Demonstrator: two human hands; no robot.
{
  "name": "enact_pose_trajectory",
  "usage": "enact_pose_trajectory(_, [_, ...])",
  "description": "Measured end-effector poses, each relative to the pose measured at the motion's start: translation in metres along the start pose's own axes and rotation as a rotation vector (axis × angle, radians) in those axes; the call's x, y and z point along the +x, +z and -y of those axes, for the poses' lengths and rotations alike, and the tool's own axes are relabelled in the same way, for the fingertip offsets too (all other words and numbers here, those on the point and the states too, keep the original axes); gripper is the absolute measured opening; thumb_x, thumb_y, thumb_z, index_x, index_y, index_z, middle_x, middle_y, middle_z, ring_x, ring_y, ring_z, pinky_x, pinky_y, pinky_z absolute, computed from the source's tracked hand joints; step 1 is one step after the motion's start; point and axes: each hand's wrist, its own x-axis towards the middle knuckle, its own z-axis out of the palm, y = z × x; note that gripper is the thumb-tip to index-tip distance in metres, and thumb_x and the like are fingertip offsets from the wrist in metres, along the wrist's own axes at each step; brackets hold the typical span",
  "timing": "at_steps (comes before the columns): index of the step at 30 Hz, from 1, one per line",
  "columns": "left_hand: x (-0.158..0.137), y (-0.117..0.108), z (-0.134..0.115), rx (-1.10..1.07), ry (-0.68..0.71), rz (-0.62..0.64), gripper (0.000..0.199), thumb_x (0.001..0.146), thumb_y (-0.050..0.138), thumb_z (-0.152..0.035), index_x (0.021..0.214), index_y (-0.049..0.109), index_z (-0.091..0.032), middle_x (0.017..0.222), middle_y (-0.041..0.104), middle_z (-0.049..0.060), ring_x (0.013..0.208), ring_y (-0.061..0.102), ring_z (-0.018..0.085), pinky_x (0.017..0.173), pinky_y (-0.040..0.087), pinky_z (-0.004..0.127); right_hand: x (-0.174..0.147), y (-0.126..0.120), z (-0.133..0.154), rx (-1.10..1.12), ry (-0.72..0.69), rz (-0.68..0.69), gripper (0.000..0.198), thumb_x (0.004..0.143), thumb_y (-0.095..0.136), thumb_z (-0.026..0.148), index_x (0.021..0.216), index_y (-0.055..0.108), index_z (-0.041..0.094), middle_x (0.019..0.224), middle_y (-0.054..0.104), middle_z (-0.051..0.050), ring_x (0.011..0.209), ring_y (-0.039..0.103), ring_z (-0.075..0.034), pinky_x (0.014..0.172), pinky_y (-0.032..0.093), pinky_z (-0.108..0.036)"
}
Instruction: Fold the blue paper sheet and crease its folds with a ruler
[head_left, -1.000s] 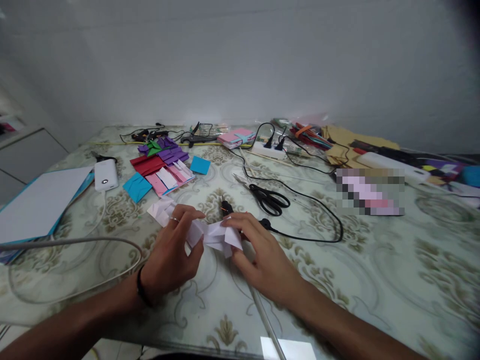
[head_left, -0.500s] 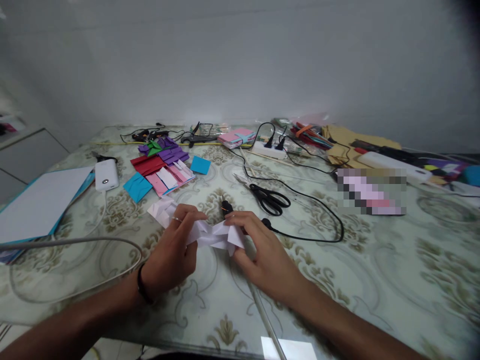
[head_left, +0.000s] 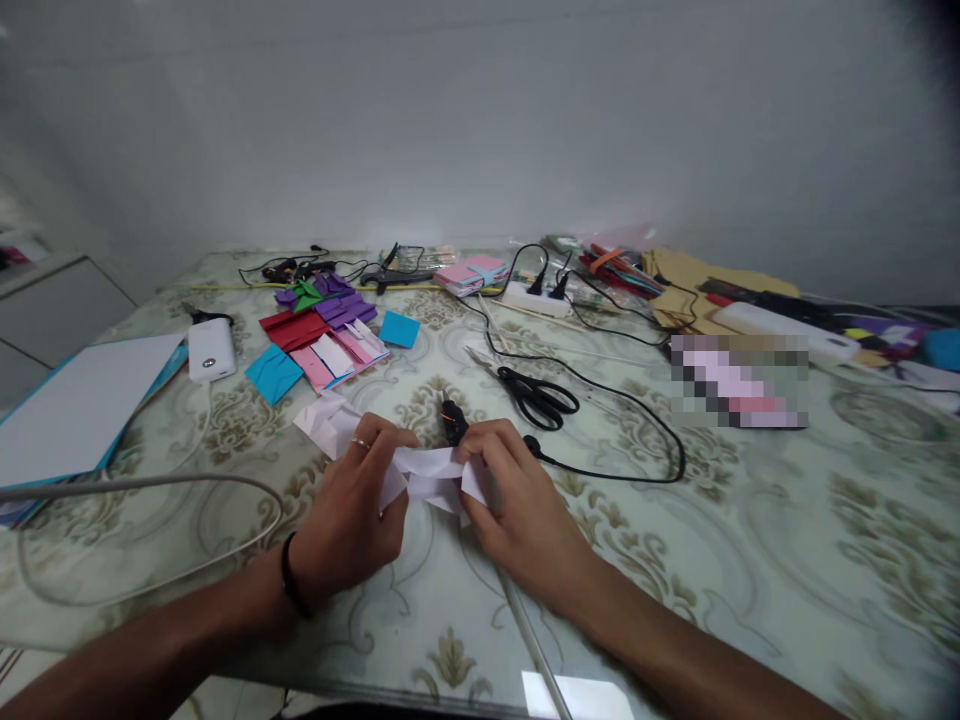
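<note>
A strip of folded white paper is stretched between my two hands, low over the table. My left hand pinches its left end between thumb and fingers. At the other end my right hand grips the paper, thumb below and fingers on top. More folded white paper lies just beyond my left hand; whether it joins the held strip is hidden. Close behind my right hand is a black tool with a narrow tip, partly covered. Black-handled scissors lie beyond it, blades pointing left.
Folded coloured papers lie at the back left, near a white power bank and paper sheets. A power strip with black cables stands at the back. A thin rod runs toward the front edge.
My left hand has shifted slightly right and turned. My right hand's fingers have curled in more, and the white paper's middle looks flatter between them.
</note>
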Motion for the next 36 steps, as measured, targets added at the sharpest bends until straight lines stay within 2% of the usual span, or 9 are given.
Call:
enact_pose_trajectory(3, [0.001, -0.001, 0.0, 0.012, -0.024, 0.002, 0.038, 0.083, 0.053, -0.003, 0.115, 0.048, -0.023, 0.111, 0.051, 0.007, 0.099, 0.058, 0.025, 0.086, 0.051, 0.044, 0.001, 0.0, -0.001, 0.026, -0.025, -0.02, 0.035, 0.08, 0.049, -0.001, 0.105, 0.048, 0.023, 0.114, 0.054, -0.01, 0.109, 0.058, -0.028, 0.091, 0.052, -0.045])
enact_pose_trajectory(10, [0.001, -0.003, 0.001, 0.029, -0.033, 0.011, 0.034, 0.087, 0.052, -0.007, 0.116, 0.049, -0.022, 0.113, 0.054, 0.008, 0.1, 0.058, 0.026, 0.088, 0.051, 0.046, 0.004, -0.002, 0.0, 0.087, -0.005, -0.04, 0.025, 0.086, 0.05, 0.003, 0.099, 0.048, 0.023, 0.108, 0.056, -0.009, 0.103, 0.057, -0.026, 0.088, 0.05, -0.041])
enact_pose_trajectory(15, [0.005, -0.009, 0.003, -0.047, -0.017, 0.048, 0.025, 0.092, 0.051, -0.007, 0.111, 0.056, -0.021, 0.108, 0.06, 0.007, 0.096, 0.06, 0.022, 0.084, 0.052, 0.038, 0.005, -0.006, 0.001, 0.095, 0.015, -0.043, 0.017, 0.09, 0.051, 0.008, 0.097, 0.049, 0.023, 0.103, 0.057, -0.007, 0.096, 0.057, -0.024, 0.082, 0.049, -0.038])
enact_pose_trajectory(21, [0.008, -0.013, 0.008, -0.043, 0.012, 0.022, 0.042, 0.08, 0.053, 0.005, 0.113, 0.058, -0.021, 0.11, 0.064, 0.004, 0.102, 0.063, 0.019, 0.089, 0.052, 0.032, 0.006, -0.01, -0.002, 0.073, -0.013, -0.06, 0.023, 0.085, 0.052, 0.004, 0.097, 0.049, 0.023, 0.104, 0.057, -0.007, 0.099, 0.057, -0.024, 0.086, 0.047, -0.037])
enact_pose_trajectory(29, [0.007, -0.013, 0.011, 0.004, -0.047, 0.012, 0.026, 0.085, 0.051, -0.001, 0.101, 0.056, -0.021, 0.097, 0.064, 0.003, 0.087, 0.062, 0.018, 0.078, 0.052, 0.032, 0.006, -0.01, -0.001, 0.059, -0.069, -0.096, 0.033, 0.08, 0.05, 0.0, 0.101, 0.047, 0.024, 0.107, 0.055, -0.007, 0.103, 0.057, -0.026, 0.088, 0.05, -0.04])
enact_pose_trajectory(36, [0.006, -0.013, 0.01, 0.072, -0.03, -0.084, 0.032, 0.082, 0.051, 0.0, 0.104, 0.051, -0.022, 0.098, 0.064, 0.003, 0.086, 0.064, 0.019, 0.075, 0.053, 0.031, 0.002, -0.008, -0.001, 0.019, -0.072, -0.083, 0.05, 0.072, 0.052, -0.001, 0.115, 0.047, 0.024, 0.116, 0.047, -0.01, 0.113, 0.053, -0.03, 0.095, 0.05, -0.046])
